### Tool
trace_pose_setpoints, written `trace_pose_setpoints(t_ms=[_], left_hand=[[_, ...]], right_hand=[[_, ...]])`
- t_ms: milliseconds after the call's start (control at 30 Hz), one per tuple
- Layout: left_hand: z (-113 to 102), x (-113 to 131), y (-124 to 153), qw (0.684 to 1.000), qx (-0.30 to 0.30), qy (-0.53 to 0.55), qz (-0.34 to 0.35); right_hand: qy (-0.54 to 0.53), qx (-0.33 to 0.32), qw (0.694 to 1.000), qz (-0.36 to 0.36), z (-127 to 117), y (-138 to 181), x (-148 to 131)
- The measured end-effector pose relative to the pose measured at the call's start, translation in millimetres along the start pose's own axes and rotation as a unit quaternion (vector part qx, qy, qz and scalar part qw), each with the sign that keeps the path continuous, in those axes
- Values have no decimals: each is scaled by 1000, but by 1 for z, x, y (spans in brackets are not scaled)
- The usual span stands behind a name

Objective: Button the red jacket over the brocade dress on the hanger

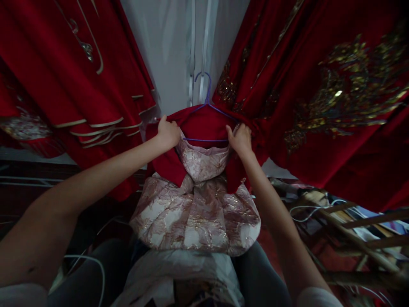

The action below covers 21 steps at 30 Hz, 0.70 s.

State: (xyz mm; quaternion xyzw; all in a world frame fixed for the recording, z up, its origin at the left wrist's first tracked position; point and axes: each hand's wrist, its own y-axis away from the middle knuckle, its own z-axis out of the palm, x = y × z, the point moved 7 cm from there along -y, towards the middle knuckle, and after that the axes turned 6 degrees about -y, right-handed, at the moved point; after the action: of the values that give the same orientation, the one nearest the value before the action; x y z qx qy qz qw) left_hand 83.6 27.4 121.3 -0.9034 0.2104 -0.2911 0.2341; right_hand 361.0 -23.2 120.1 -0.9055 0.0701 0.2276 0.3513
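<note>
A pink and white brocade dress [198,217] with metallic thread hangs in front of me, its full skirt spreading toward my lap. Around its top is a red garment piece with sleeves [169,164]; whether it is sewn to the dress I cannot tell. A blue wire hanger [207,101] sits inside, its hook upright and its lower bar crossing the neck opening. My left hand [169,133] is closed around the left shoulder edge of the dress. On the opposite shoulder, my right hand [241,138] grips the cloth with the thumb raised. The fingertips of both hands are partly hidden.
Red garments with pale trim [105,98] hang on the left. More red cloth with gold sequins [329,94] hangs on the right, close to my right arm. Behind is a pale panel [166,47]. A wooden rack [351,238] stands low on the right.
</note>
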Motion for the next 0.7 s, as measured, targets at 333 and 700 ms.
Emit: trace_pose_setpoints(t_ms=[333, 700], left_hand=[[-23, 15, 16, 988, 88, -125, -23], [-45, -88, -35, 980, -19, -72, -183]], right_hand=[[40, -42, 998, 15, -9, -9, 9], [47, -137, 989, 23, -18, -46, 31]])
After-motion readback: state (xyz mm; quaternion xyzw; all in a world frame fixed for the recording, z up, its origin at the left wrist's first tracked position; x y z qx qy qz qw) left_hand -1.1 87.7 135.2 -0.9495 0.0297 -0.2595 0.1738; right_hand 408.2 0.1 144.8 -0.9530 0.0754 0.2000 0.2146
